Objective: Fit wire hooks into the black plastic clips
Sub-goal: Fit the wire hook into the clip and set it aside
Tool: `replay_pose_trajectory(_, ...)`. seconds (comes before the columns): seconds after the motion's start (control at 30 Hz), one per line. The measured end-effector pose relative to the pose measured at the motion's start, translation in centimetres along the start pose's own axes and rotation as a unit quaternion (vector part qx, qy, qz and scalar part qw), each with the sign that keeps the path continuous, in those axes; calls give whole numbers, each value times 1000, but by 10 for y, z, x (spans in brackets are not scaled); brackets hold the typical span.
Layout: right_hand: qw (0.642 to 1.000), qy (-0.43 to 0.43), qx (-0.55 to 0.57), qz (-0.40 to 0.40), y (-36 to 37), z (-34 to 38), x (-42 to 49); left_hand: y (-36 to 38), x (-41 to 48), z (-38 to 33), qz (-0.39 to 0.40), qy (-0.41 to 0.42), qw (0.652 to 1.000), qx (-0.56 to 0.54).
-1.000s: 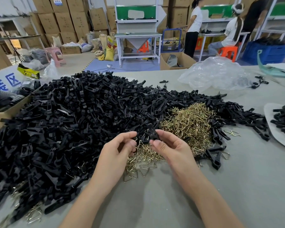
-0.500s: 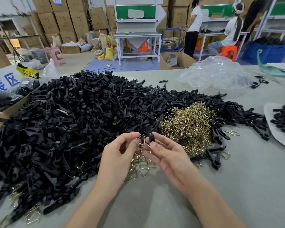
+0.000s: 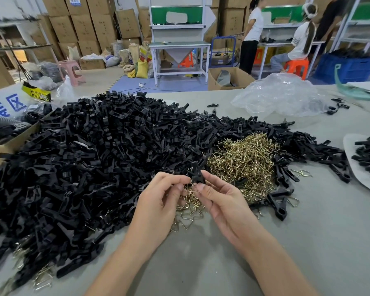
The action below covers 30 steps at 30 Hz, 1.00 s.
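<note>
Right grip (image 3: 222, 201): thumb and forefinger pinch a clip (image 3: 195, 173) and hold it upright, clear of the counter (image 3: 308, 242)
Left grip (image 3: 158, 199): fingers curled, the tips pinching a hook (image 3: 189, 185) just left of the right grip's thumb
Clip: black, between the two grips, with its lower end at the right grip's thumb tip and its top poking up above both
Hook: brass-coloured wire touching the clip's lower end; whether it is seated in the clip cannot be told
Clip pile (image 3: 94, 157): large black heap left of and beyond the left grip, running on behind both grips to the far right
Hook pile (image 3: 244, 163): brass heap just beyond and right of the right grip, ringed by clips
Loose hooks (image 3: 190, 210): scattered on the counter under and between the two grips
Stray clips (image 3: 279, 201): a few on the counter just right of the right grip, with wire loops beside them
Tray (image 3: 350, 146): white, far right of the right grip, carrying more clips
Bag (image 3: 282, 97): clear plastic, crumpled, well beyond the right grip
Box (image 3: 9, 144): cardboard, far left of the left grip, against the clip pile's edge
People (image 3: 252, 35): three, far beyond the grips
Cartons (image 3: 83, 26): stacked brown boxes, far beyond the left grip
</note>
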State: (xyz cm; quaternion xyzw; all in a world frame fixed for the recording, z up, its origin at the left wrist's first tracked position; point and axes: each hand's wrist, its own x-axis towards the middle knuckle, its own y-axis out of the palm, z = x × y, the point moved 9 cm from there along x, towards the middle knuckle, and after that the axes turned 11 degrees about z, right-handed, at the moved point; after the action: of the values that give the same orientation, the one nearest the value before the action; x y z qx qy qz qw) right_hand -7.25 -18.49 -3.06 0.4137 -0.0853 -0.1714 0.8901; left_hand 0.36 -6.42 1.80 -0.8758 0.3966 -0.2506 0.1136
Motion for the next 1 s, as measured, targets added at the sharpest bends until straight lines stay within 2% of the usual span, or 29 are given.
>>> replay_pose_trajectory(0.1,1000,-1,23,-7,-2,2,0,2,0,2,-1,-9,999,-34)
replay_pose_trajectory(0.2,1000,-13,6,-22,-8,6,1,-3,0,0,-9,-1,1000,-3)
replay_pose_trajectory(0.27,989,-32,-137,-38,-10,14,-1,-12,1,1,-34,-2,999,34)
replay_pose_trajectory(0.3,968,-45,-243,-43,-7,20,-3,-18,2,3,-52,-7,998,36)
replay_pose_trajectory(0.33,940,-58,-334,-38,-2,24,-5,-23,2,7,-70,-18,997,13)
replay_pose_trajectory(0.4,905,-83,-417,-19,9,25,-8,-28,3,17,-82,-47,991,-91)
replay_pose_trajectory(0.47,892,-102,-440,-14,14,26,-10,-27,4,24,-67,-73,980,-173)
replay_pose_trajectory(0.6,884,-116,-453,-20,14,28,-11,-11,5,33,-3,-121,959,-257)
replay_pose_trajectory(0.7,877,-118,-466,-12,16,27,-10,-7,4,35,11,-133,955,-265)
replay_pose_trajectory(0.9,877,-128,-463,-6,13,26,-8,-18,5,40,-16,-135,944,-301)
replay_pose_trajectory(1.0,857,-136,-496,2,13,24,-7,-8,3,39,9,-143,946,-292)
